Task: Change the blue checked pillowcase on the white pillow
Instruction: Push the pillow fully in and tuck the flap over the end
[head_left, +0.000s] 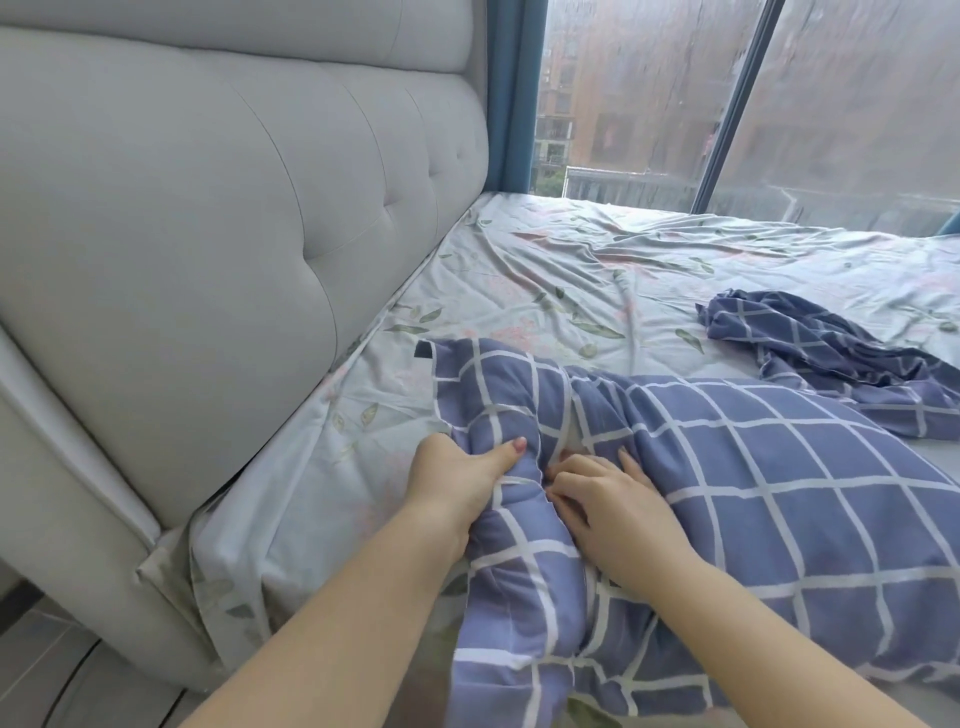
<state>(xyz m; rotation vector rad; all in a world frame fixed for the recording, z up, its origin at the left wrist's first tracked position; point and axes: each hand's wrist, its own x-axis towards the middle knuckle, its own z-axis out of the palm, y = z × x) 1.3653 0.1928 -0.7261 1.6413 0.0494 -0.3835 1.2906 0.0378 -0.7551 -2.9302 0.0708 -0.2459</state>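
Observation:
A pillow in a blue checked pillowcase (779, 499) lies on the bed in front of me. Its open end is bunched toward the headboard. My left hand (457, 480) grips the loose edge of the pillowcase opening, thumb on top of the cloth. My right hand (613, 499) lies at the opening with its fingertips tucked into the fold between the cloth flaps. A narrow strip of white pillow (574, 441) shows in the gap. A second blue checked pillowcase (826, 353) lies crumpled and flat farther back on the right.
The bed carries a pale floral sheet (571, 270), wrinkled. A grey padded headboard (234, 218) rises along the left. A large window (649, 93) and a blue curtain (511, 93) stand beyond the bed. Floor shows at the bottom left.

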